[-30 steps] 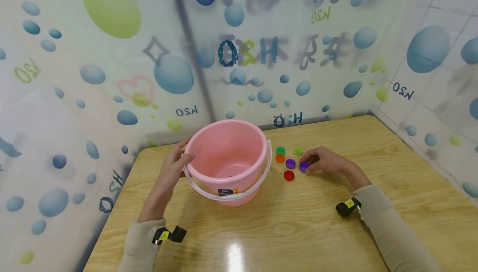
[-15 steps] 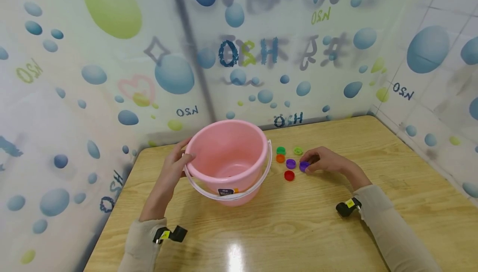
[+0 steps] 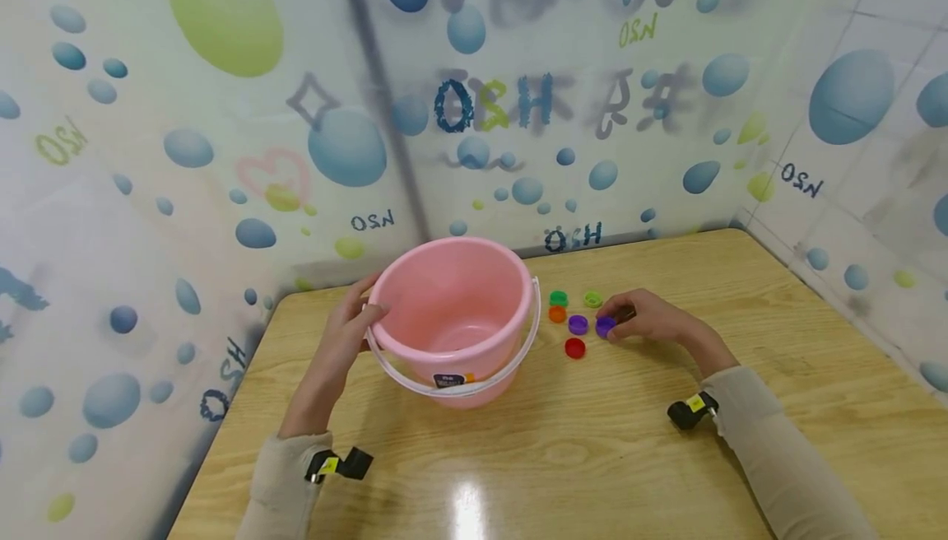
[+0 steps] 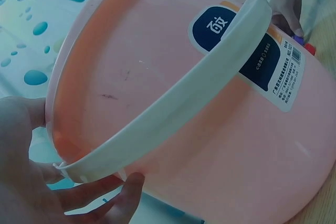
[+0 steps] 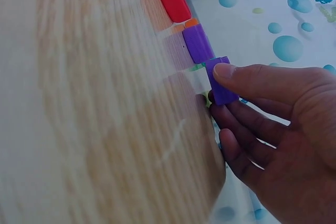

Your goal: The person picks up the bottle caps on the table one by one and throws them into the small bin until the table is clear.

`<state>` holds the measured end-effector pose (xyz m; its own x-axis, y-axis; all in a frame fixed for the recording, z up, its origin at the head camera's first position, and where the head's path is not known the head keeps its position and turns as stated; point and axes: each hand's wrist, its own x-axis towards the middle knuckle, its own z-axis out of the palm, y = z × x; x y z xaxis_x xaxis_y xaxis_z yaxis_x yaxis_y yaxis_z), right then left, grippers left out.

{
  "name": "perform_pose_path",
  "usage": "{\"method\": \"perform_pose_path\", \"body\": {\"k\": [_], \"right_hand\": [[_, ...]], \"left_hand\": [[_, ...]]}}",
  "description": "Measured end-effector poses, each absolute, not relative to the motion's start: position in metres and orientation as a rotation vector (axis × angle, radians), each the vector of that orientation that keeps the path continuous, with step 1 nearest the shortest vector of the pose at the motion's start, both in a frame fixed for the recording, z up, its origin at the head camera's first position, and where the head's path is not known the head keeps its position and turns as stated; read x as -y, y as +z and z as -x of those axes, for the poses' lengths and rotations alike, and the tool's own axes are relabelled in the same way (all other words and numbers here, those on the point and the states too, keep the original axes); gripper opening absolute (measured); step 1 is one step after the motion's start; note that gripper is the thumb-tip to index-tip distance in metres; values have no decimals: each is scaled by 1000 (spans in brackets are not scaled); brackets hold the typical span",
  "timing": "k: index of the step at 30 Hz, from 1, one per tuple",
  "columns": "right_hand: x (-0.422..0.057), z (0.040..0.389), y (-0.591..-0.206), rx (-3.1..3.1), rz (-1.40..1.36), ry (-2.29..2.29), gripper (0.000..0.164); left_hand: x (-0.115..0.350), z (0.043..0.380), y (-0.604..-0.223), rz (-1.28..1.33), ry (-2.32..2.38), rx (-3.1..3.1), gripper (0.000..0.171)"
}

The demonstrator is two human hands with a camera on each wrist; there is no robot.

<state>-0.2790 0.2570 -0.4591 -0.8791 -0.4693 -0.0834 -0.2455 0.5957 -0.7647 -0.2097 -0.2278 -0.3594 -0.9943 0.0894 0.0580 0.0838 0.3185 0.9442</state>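
"What's in your hands?"

"My right hand (image 3: 652, 318) pinches a purple bottle cap (image 5: 223, 91), thumb covering part of it. Can't tell if it's touching the table (image 3: 592, 441). My left hand (image 3: 346, 316) grips the pink bucket (image 3: 437, 301), some fingertips hidden."

"And around them?"

"Five more caps (image 3: 575, 348) near the bucket. White handle (image 4: 173, 114) hides part of its label (image 4: 286, 77)."

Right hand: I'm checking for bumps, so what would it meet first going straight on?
Likely the loose purple cap, though how high the right hand sits is unclear.
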Motion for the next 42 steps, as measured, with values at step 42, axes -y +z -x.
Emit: {"method": "perform_pose_path", "body": {"k": [42], "right_hand": [[-255,273,-443,-2660,563,-1154,44]], "left_hand": [[227,209,-358,-151,1828,-2522,56]]}}
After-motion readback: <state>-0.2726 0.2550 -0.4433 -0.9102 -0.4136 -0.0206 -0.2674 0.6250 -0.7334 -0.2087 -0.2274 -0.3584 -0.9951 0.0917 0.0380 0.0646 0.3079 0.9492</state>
